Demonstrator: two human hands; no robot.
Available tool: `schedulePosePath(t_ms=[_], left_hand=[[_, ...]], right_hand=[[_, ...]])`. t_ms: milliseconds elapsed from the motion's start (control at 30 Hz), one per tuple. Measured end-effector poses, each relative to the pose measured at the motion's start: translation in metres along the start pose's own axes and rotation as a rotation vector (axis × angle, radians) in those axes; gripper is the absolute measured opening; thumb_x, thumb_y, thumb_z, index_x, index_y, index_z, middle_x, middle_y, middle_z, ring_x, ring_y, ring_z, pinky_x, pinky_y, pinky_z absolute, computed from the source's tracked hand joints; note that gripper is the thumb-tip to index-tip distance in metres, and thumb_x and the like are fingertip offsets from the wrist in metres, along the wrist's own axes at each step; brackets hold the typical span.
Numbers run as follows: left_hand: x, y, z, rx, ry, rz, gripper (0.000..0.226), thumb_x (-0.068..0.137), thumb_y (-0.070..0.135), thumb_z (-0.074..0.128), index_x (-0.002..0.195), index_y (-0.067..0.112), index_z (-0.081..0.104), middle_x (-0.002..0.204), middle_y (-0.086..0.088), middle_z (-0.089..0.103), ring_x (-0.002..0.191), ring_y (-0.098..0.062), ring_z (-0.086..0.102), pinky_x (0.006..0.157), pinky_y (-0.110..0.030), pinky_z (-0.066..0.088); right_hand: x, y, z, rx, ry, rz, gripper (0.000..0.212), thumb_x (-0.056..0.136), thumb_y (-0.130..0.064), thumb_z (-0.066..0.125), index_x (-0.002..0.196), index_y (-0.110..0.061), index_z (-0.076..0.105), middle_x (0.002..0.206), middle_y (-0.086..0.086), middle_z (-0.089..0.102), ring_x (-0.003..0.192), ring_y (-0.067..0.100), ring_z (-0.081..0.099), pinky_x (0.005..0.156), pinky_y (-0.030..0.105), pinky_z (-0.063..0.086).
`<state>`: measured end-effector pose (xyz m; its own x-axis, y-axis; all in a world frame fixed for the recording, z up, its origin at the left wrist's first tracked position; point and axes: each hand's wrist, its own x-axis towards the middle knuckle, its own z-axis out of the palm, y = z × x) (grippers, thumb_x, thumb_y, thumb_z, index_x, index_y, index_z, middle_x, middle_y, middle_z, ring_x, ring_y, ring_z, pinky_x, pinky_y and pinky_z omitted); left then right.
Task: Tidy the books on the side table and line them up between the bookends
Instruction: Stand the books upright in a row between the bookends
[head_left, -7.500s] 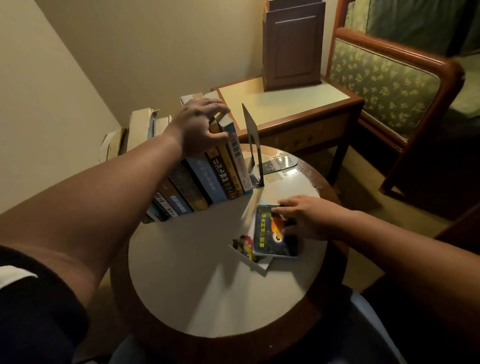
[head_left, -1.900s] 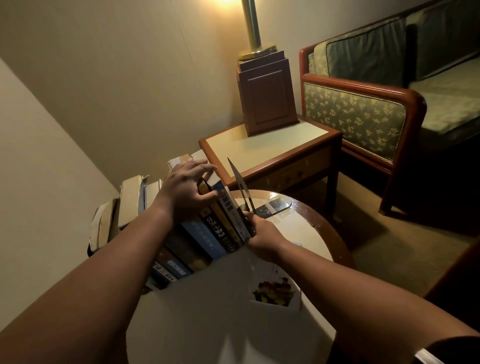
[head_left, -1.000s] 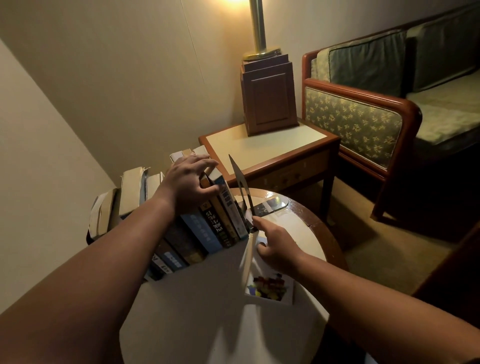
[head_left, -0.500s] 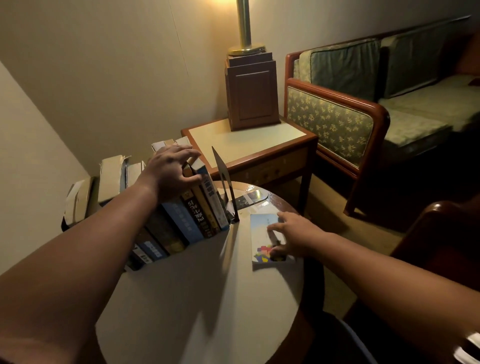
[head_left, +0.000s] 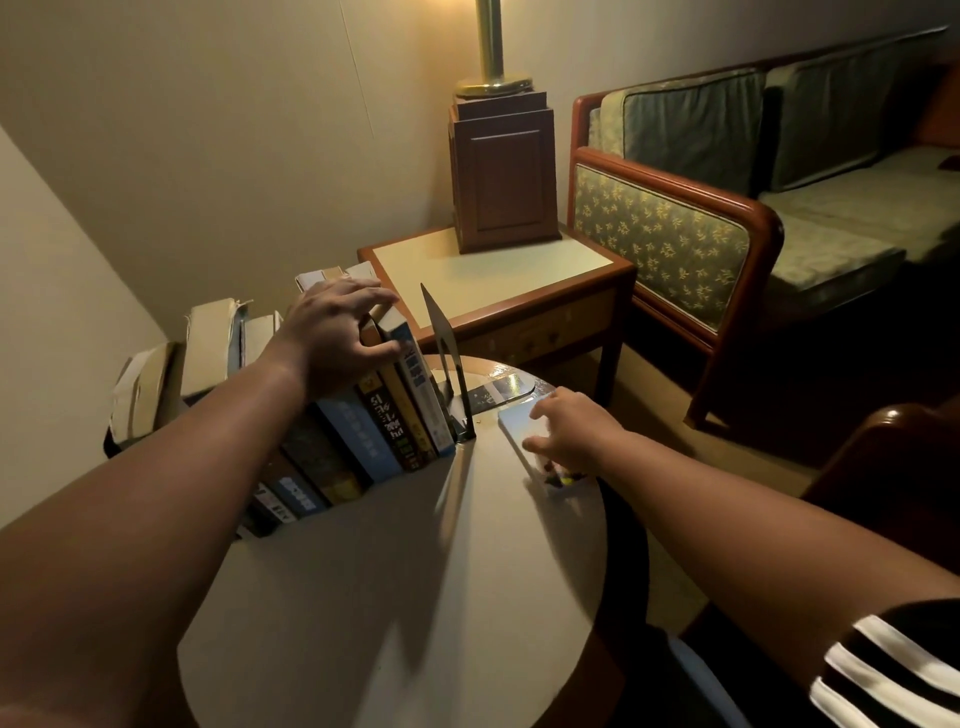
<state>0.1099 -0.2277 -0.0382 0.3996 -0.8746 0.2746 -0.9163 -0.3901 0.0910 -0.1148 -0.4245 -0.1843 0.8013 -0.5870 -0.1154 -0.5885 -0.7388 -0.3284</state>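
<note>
One loose book (head_left: 513, 419) flat at right edge of side table (head_left: 389, 597), outside the bookend (head_left: 445, 358).
On its cover the right hand (head_left: 571, 431) lies open, fingers spread; the left hand (head_left: 337, 332) grips the leaning row of books (head_left: 363, 447) by the tops. Best: steady row, open gap at bookend, slip book in upright. Spine print unreadable.

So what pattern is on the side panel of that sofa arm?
The side panel is green fabric with small yellow leafy sprigs, framed in reddish wood. The head view shows it clearly.
</note>
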Motion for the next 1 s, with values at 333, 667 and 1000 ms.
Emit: schedulePosePath(t_ms=[333, 667, 1000], left_hand=[[0.002, -0.004, 0.003, -0.002, 0.012, 0.016, 0.080, 0.073, 0.074, 0.044, 0.138, 0.027, 0.053, 0.150, -0.005, 0.045, 0.137, -0.031, 0.038, 0.105, -0.050, 0.036], [0.002, -0.008, 0.006, 0.018, 0.012, 0.009, 0.080, 0.073, 0.077, 0.040, 0.138, 0.031, 0.051, 0.150, -0.003, 0.045, 0.136, -0.029, 0.038, 0.104, -0.050, 0.036], [0.001, -0.007, 0.006, 0.018, 0.000, -0.002, 0.083, 0.071, 0.077, 0.037, 0.139, 0.032, 0.050, 0.151, -0.003, 0.044, 0.137, -0.029, 0.037, 0.106, -0.051, 0.036]], right_hand=[[0.032, -0.009, 0.011, -0.104, -0.090, 0.208, 0.092, 0.073, -0.073, 0.070, 0.145, -0.023, 0.043, 0.137, 0.013, 0.052, 0.123, 0.034, 0.045, 0.087, 0.039, 0.047], [0.028, 0.014, -0.011, 0.375, 0.002, 0.197, 0.078, 0.075, -0.027, 0.087, 0.142, -0.023, 0.048, 0.134, 0.008, 0.052, 0.119, 0.029, 0.055, 0.090, 0.040, 0.057], [0.007, 0.007, -0.054, 0.542, 0.219, -0.110, 0.040, 0.083, -0.019, 0.081, 0.107, -0.020, 0.049, 0.102, 0.006, 0.063, 0.092, 0.025, 0.067, 0.065, 0.030, 0.062]])
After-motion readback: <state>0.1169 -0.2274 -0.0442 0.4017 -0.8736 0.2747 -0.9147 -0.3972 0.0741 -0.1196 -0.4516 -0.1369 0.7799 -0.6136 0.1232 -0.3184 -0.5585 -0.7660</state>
